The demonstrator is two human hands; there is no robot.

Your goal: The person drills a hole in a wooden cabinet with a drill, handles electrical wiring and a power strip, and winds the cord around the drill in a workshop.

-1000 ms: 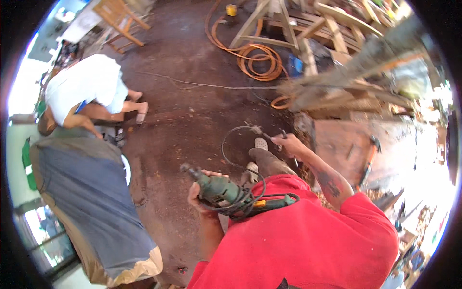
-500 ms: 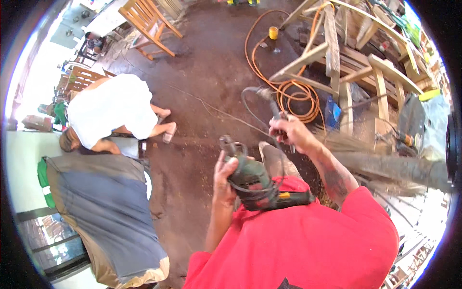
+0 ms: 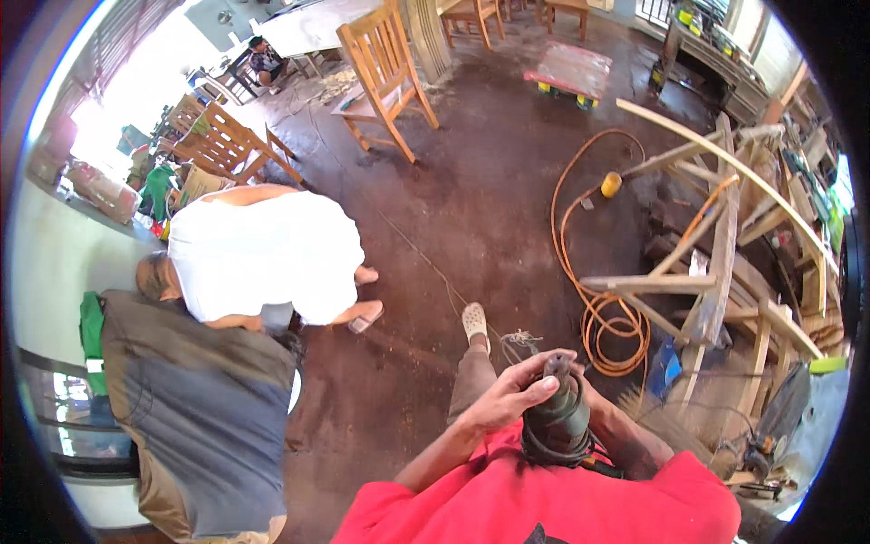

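A dark green power drill (image 3: 555, 419) stands nose up against the front of my red shirt, its dark cord wound around the body. My left hand (image 3: 507, 396) is closed around its nose from the left, thumb across the front near the chuck. On the far right side of the drill, my right hand (image 3: 580, 367) is curled close to the nose. The drill and my left hand hide most of it, so what it grips cannot be made out. A pale, loose bundle of cord (image 3: 520, 339) shows just beyond my hands, above the floor.
At left, a person in a white shirt (image 3: 263, 245) bends over beside a dark cloth-covered surface (image 3: 199, 399). An orange hose (image 3: 616, 335) lies coiled by wooden frames (image 3: 716, 245) on the right. Wooden chairs (image 3: 385, 82) and a low wheeled platform (image 3: 571, 71) stand farther off.
The view has swung left and up. My right hand, earlier apart and holding a dark elongated thing with a cord, has come in beside the drill. The drill has turned more upright.
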